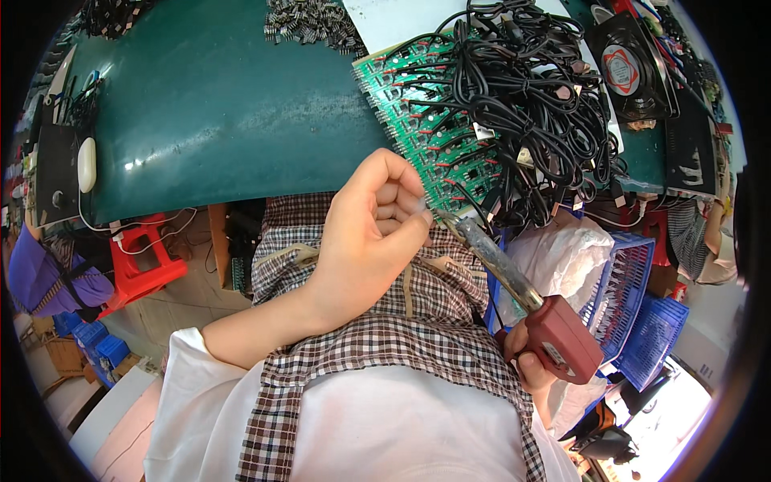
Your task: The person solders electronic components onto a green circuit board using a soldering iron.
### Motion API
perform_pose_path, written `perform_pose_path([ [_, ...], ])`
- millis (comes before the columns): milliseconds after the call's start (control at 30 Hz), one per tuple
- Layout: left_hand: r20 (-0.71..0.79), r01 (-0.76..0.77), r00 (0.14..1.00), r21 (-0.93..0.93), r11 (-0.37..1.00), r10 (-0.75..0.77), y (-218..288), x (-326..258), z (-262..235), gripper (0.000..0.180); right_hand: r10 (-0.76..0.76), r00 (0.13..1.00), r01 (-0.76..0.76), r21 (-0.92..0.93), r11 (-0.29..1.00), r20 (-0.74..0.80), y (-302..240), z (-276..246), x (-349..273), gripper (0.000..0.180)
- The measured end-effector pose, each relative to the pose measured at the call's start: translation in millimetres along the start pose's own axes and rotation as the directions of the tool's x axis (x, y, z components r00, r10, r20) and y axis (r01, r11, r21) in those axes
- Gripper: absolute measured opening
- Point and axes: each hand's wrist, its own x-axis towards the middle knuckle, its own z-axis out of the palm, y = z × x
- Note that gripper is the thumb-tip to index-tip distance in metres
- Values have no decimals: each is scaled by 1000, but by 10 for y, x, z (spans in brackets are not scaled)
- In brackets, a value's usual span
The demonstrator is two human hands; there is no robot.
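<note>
Left hand (371,233) was curled nearly shut, thumb and fingertips pinched together right at the near edge of the green circuit board (418,128). Whatever it pinched was too small to make out, possibly a thin strand of solder; couldn't tell.

Right hand (532,363) was closed around the red grip of the soldering iron (526,293), barrel angled up-left, tip (444,217) just beside the left fingertips and at the board's edge.

Board lay on the green tabletop (201,104), half buried under a tangle of black cables (530,88) wired into it.

Risks as I judged them:
- Tip sat very close to the pinching fingers; a small slip would likely mean a burn.
- Cable loops hung near the barrel; contact could melt insulation.
- Work was at the tabletop edge above the checked apron (401,321); a solder drip would land on the lap.
- Cable weight could shift the board mid-joint and bridge neighbouring pads.
</note>
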Motion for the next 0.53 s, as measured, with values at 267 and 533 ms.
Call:
perform_pose_path([
  [267,-5,-4,1000,30,1000,4,4,8,-4,20,70,994,-73,40,997,89,-46,-52,5,39],
  [533,-2,14,1000,8,1000,-14,12,8,-8,21,-18,998,21,-74,997,52,-49,8,-9,61],
])
